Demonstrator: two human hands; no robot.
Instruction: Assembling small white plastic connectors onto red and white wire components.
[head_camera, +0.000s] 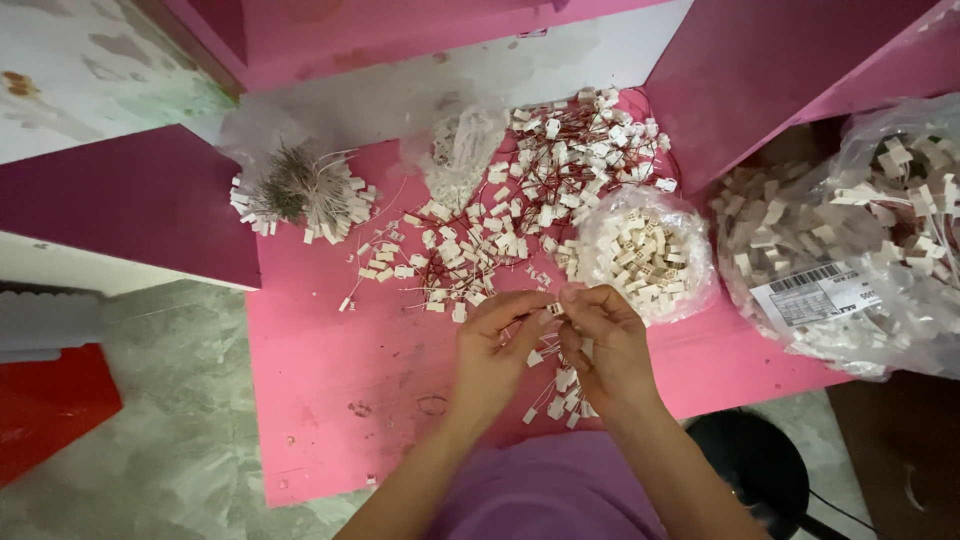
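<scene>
Together, both hands (550, 335) pinched on one small white connector (553, 309) between fingertips.

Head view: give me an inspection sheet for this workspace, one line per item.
Surface: pink table, paint scuffed, bare toward the near left.
Job's things: small white connector pinched between both hands; wired connectors hang below them.
Clutter: loose pile of white connectors on red wires; bundle of white-wired connectors; open bag of connectors; large clear bag at right.
Grippers: left hand and right hand, fingers meeting on the connector.
Cables: nothing seen apart from the connector wires.
Surroundings: pink panels, red object, black stool.
</scene>
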